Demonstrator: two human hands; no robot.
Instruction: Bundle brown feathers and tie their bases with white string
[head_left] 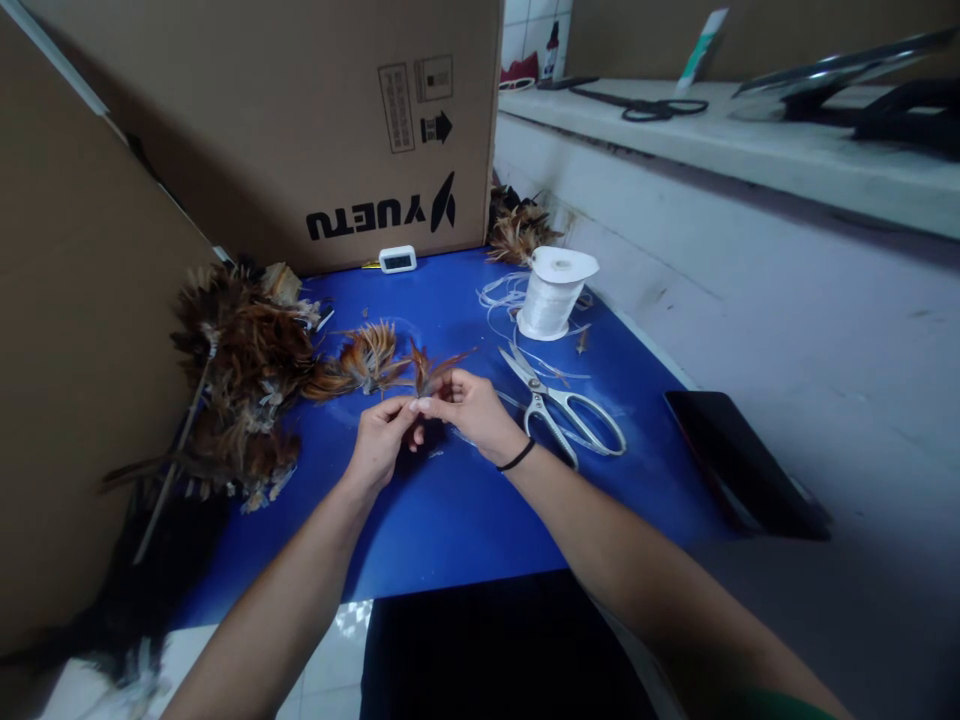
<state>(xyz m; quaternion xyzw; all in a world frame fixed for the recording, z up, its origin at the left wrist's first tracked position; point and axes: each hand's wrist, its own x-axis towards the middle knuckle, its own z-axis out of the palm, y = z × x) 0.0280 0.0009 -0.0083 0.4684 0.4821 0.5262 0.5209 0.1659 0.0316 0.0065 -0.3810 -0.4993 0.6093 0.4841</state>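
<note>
Both my hands meet over the middle of the blue table, pinching a small bunch of reddish-brown feathers [423,372] by its lower end. My left hand [381,435] is closed at the base of the bunch, thumb and forefinger together. My right hand [474,408], with a black band at the wrist, is closed on the same bunch from the other side. The feather tips fan up and to the right. Just beyond the hands lies a looser bunch of brown feathers [367,360]. Silver scissors [551,400] rest to the right of my right hand, blades slightly apart.
A big feather pile [251,360] covers the table's left side. A white ribbon spool [553,295] stands at the back right among loose strands. A small white digital display [397,260] sits before the cardboard box [247,130]. A dark phone-like device [742,460] lies at the right edge.
</note>
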